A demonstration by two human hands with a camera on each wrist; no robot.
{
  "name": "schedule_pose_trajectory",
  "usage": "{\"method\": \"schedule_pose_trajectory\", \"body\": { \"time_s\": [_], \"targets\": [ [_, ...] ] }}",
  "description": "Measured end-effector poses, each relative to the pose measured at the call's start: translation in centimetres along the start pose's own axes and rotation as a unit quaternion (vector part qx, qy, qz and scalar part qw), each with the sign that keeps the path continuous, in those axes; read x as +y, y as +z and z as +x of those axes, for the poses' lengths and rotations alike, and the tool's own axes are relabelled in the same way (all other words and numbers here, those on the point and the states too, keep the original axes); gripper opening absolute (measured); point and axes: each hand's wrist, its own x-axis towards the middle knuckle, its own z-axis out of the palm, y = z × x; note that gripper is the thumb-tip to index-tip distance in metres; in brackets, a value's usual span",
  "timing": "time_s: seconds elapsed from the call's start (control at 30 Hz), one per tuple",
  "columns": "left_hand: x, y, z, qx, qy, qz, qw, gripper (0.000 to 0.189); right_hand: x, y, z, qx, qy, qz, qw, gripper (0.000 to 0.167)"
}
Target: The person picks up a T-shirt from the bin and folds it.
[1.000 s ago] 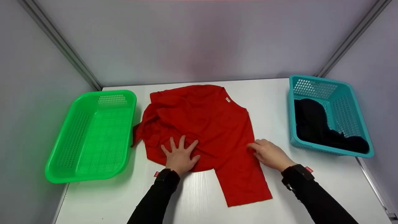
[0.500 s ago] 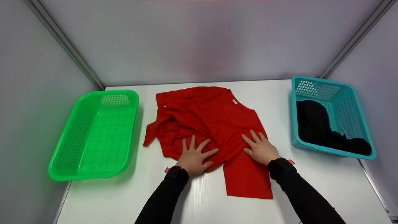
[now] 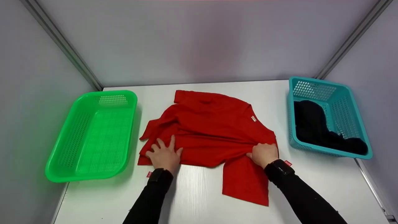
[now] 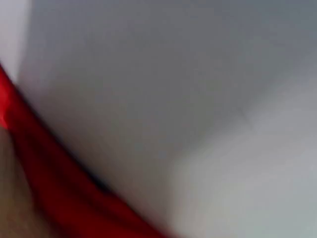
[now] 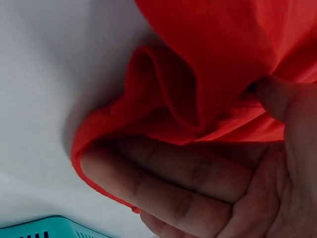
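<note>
The red shirt (image 3: 214, 121) lies rumpled on the desk (image 3: 196, 199), just to the right of the green basket (image 3: 93, 137). Looks light, soft and floppy to me, so I'd guess it creases easily but isn't fragile. Left hand (image 3: 164, 155), nearer that basket, is on it with fingers spread; right hand (image 3: 264, 153), farther from the basket, has its fingers curled round a bunched fold. I'd grab doubled edges, honestly, since one layer probably just stretches.
</note>
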Motion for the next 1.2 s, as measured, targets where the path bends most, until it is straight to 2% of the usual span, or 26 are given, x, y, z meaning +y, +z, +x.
{"method": "schedule_pose_trajectory", "body": {
  "time_s": [0.07,0.17,0.23,0.27,0.33,0.4,0.43,0.47,0.5,0.57,0.63,0.73,0.83,0.93,1.0,1.1,1.13,1.2],
  "targets": [
    [-1.1,-0.6,-0.2,0.021,0.000,0.017,0.9996,0.070,-0.1,-0.4,0.1,-0.027,-0.001,0.004,0.9996,0.058],
    [-2.1,-0.9,-0.3,0.072,0.018,0.018,0.9971,0.063,0.0,-1.0,0.7,-0.070,0.003,0.027,0.9972,0.061],
    [-2.3,-0.9,-0.2,0.105,0.052,0.010,0.9931,0.055,0.2,-1.3,1.4,-0.056,-0.002,0.055,0.9969,0.063],
    [-2.2,-0.8,-0.1,0.112,0.074,0.000,0.9909,0.050,0.4,-1.2,1.8,-0.025,-0.014,0.069,0.9972,0.061],
    [-2.0,-0.4,0.0,0.103,0.120,-0.028,0.9871,0.037,0.6,-0.7,2.7,0.059,-0.057,0.099,0.9917,0.046],
    [-1.7,-0.1,-0.1,0.060,0.155,-0.065,0.9839,0.039,0.9,0.2,3.5,0.133,-0.115,0.118,0.9774,0.022],
    [-1.5,0.1,-0.2,0.033,0.164,-0.083,0.9824,0.048,1.1,0.7,3.8,0.149,-0.146,0.125,0.9700,0.022],
    [-1.3,0.2,-0.2,0.007,0.167,-0.099,0.9809,0.055,1.2,1.1,4.0,0.146,-0.172,0.133,0.9652,0.036],
    [-1.1,0.2,-0.2,-0.016,0.166,-0.112,0.9796,0.061,1.4,1.5,4.2,0.123,-0.189,0.149,0.9629,0.050],
    [-0.7,0.2,-0.3,-0.050,0.158,-0.121,0.9788,0.068,1.8,2.1,4.2,0.060,-0.187,0.177,0.9643,0.063],
    [-0.4,0.1,-0.2,-0.061,0.150,-0.120,0.9796,0.071,2.1,2.4,4.0,0.006,-0.151,0.195,0.9692,0.064],
    [0.0,0.0,-0.2,-0.059,0.131,-0.115,0.9829,0.073,2.5,2.4,3.6,-0.026,-0.063,0.190,0.9794,0.066],
    [0.3,-0.1,-0.3,-0.049,0.106,-0.107,0.9874,0.073,2.4,2.0,3.0,-0.021,0.011,0.132,0.9910,0.070],
    [0.5,-0.4,-0.4,-0.053,0.071,-0.080,0.9928,0.074,1.5,1.7,2.4,0.006,0.050,0.061,0.9969,0.070],
    [0.4,-0.6,-0.4,-0.060,0.051,-0.053,0.9954,0.076,0.8,1.5,2.0,0.043,0.054,0.026,0.9973,0.067],
    [0.1,-0.7,-0.1,-0.084,0.018,-0.027,0.9959,0.084,-0.2,1.5,1.7,0.081,0.039,0.012,0.9959,0.058],
    [-0.1,-0.7,0.1,-0.097,0.005,-0.025,0.9950,0.087,-0.4,1.6,1.6,0.086,0.029,0.018,0.9957,0.056],
    [-0.6,-0.7,0.7,-0.118,-0.018,-0.030,0.9924,0.092,-0.7,1.7,1.6,0.064,0.002,0.051,0.9966,0.059]
  ]
}}
